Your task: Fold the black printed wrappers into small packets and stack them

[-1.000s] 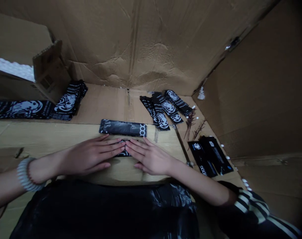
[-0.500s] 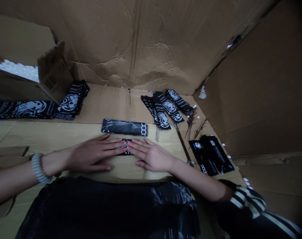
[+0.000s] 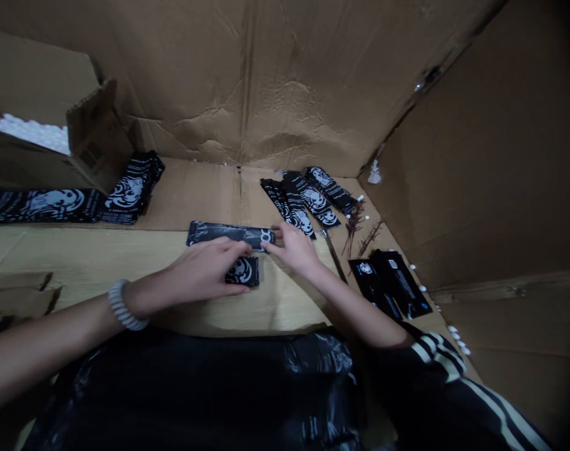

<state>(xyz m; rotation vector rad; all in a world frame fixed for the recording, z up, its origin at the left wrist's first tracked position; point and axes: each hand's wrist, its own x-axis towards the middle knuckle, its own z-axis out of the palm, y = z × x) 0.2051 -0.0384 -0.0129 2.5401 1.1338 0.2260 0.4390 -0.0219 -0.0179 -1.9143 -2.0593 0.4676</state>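
My left hand (image 3: pixel 203 268) is curled over a black printed sachet (image 3: pixel 243 272), fingers at its top edge and thumb along its lower edge. The sachet's left part is hidden under that hand. Just beyond it lies a second black sachet (image 3: pixel 219 232), mostly plain, with white rings at its right end. My right hand (image 3: pixel 295 247) pinches this ringed end between thumb and fingers. Both sachets are on the pale board (image 3: pixel 285 307).
Black printed sachets lie fanned at the back right (image 3: pixel 308 197) and piled at the back left (image 3: pixel 128 188). Flat black cards (image 3: pixel 393 285) rest at right near dried twigs (image 3: pixel 355 219). A cardboard box (image 3: pixel 90 138) holds white pellets. Black plastic (image 3: pixel 195 388) covers the front.
Both hands lay flat on the nearer sachet before. The left has closed around that sachet's edges, and the right has moved away to the end of the farther sachet.
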